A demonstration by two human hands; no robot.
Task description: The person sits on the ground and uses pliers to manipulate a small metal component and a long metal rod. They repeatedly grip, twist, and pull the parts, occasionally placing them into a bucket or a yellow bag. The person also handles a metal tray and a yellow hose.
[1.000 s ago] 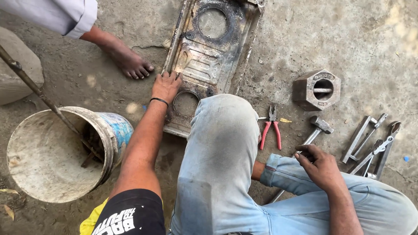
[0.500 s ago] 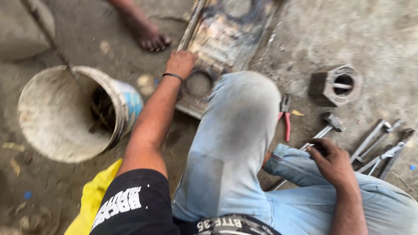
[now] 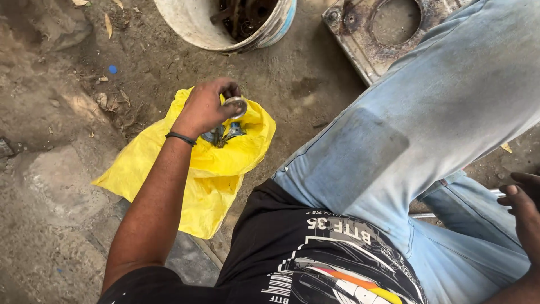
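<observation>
Metal ring (image 3: 236,104): pinched in the fingertips of the left hand (image 3: 205,107), directly above the yellow plastic bag (image 3: 169,163), whose open mouth holds further small metal parts (image 3: 224,133), kept together off the dirt. Right hand (image 3: 520,197), far right of the bag, curls loosely; its hold cannot be determined. Beyond the bag: dirt floor (image 3: 50,186), a white bucket (image 3: 197,25), a metal casting (image 3: 360,39).

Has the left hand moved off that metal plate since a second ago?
Yes. The left hand left the metal plate and now grips a metal ring over the yellow bag.
</observation>
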